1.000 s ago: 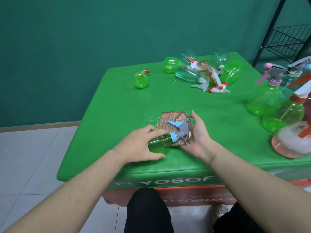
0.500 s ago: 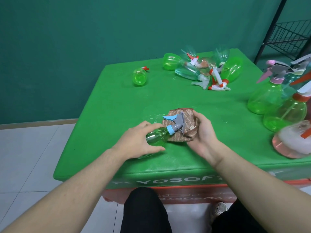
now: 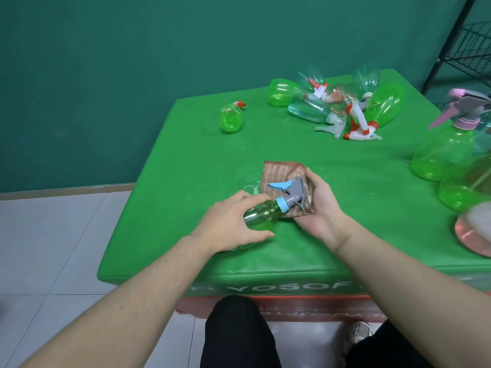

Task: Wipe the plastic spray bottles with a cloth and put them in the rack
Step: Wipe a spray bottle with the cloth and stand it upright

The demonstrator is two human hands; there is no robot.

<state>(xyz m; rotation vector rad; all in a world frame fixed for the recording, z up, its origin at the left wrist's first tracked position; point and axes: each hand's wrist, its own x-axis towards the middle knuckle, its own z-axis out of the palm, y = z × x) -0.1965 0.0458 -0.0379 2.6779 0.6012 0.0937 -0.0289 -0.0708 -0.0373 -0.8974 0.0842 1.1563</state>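
The left hand [image 3: 229, 224] grips a small green plastic spray bottle [image 3: 261, 215]; the right hand [image 3: 320, 205] cups a brown striped cloth [image 3: 279, 173] under its grey nozzle.

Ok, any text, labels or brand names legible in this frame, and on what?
"YOSOF": white letters on the green table's front edge; the start and end are cut off or blurred.
Red panel below it: pale lettering, upside down, too blurred to read.
Bottles, cloth: no print visible.
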